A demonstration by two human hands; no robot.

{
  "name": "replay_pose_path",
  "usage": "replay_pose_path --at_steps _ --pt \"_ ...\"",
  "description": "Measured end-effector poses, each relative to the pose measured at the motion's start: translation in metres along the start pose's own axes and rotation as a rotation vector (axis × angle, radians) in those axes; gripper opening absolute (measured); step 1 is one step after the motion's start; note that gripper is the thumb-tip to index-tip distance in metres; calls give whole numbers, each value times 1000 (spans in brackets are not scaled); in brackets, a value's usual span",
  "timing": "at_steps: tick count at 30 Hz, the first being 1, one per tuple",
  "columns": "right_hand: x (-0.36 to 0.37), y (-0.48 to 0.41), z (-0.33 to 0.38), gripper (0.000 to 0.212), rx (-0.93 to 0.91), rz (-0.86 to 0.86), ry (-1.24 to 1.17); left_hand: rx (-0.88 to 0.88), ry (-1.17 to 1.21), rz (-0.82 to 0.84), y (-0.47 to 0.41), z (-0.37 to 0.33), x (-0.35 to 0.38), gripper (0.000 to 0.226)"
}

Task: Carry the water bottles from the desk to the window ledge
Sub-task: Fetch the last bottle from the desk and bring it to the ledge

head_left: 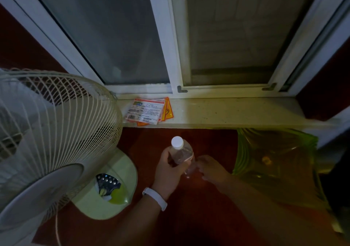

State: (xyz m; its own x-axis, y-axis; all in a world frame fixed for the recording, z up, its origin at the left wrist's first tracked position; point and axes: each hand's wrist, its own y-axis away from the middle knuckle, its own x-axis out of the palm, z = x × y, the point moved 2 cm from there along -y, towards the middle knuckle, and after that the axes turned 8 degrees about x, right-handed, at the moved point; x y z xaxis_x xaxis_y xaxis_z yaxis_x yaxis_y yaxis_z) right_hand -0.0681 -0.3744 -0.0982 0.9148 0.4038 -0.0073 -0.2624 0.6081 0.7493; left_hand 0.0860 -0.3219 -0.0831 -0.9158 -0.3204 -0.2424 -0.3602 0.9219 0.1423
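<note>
Left hand [167, 170], right hand [213, 170], one bottle [183, 153]

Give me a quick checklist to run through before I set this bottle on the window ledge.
1. The left hand grips the water bottle round its body: ok.
2. The white cap is on: ok; tightness, cannot tell.
3. The right hand is at the bottle's lower end, gripping or only touching: cannot tell.
4. Bare space on the window ledge right of the leaflets: ok.
5. The fan guard covers the ledge's left end: not ok for placing there.
</note>
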Motion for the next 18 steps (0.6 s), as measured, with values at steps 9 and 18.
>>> replay_pose_path --at_steps 9,18 --pt "22 37 -13 17 124 0 -287 144 63 87 17 -39 -26 53" --pt "41 91 -17 18 66 -89 -532 221 190 270 33 -64 -45 67"
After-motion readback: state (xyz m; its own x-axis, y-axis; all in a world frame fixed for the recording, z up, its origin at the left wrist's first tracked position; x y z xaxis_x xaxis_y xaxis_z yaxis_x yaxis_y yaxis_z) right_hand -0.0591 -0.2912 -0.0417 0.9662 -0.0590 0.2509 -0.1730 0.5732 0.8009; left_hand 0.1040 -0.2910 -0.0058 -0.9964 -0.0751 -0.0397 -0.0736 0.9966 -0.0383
